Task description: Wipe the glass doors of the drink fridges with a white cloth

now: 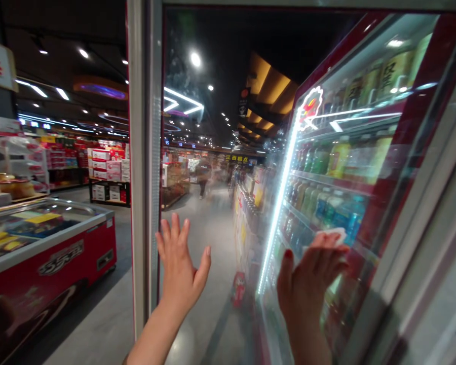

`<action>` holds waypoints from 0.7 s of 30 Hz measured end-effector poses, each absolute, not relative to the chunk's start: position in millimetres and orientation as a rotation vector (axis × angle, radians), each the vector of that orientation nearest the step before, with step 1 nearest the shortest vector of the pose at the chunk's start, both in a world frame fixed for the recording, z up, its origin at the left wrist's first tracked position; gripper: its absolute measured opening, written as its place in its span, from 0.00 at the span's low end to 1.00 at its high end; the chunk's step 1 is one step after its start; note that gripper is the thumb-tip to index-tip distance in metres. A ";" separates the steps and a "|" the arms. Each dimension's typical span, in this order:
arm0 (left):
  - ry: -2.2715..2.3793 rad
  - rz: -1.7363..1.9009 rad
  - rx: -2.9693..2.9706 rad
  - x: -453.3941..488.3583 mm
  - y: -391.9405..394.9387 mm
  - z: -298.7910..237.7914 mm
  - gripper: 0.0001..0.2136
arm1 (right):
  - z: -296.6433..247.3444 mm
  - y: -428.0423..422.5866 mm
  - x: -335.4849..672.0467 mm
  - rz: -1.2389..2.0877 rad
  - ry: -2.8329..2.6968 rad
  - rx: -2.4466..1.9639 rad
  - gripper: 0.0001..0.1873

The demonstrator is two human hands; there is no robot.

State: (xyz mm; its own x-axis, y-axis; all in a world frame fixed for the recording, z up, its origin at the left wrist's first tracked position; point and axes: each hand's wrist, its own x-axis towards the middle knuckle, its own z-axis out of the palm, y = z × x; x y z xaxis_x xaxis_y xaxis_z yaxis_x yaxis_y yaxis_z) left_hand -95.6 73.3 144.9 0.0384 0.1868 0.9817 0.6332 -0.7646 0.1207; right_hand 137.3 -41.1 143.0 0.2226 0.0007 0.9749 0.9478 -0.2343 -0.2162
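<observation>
Logged from my remote view: left hand, raised, open, fingers spread wide, holding nothing, just beside the upright metal frame of a glass door. Right hand, also open and empty, fingers flat at the glass of a drinks cooler on the right, near a small white patch; contact cannot be confirmed. Bottled drinks stand shelved inside, a red chest freezer sits left, and a shop aisle runs far ahead.
</observation>
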 end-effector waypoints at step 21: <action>-0.976 -1.674 -1.847 -103.5 33.6 137.3 0.45 | 56.4 -65.1 152.7 -1.163 -1.146 -1.498 0.43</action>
State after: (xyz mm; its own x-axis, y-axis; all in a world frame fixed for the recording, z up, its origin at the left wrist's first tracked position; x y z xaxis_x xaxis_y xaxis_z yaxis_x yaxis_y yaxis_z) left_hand -103.5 33.6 137.3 0.0079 0.1957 0.9806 0.7568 -0.6421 0.1221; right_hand 152.7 -65.1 56.4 0.1309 0.1401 0.9814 0.9793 -0.1727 -0.1060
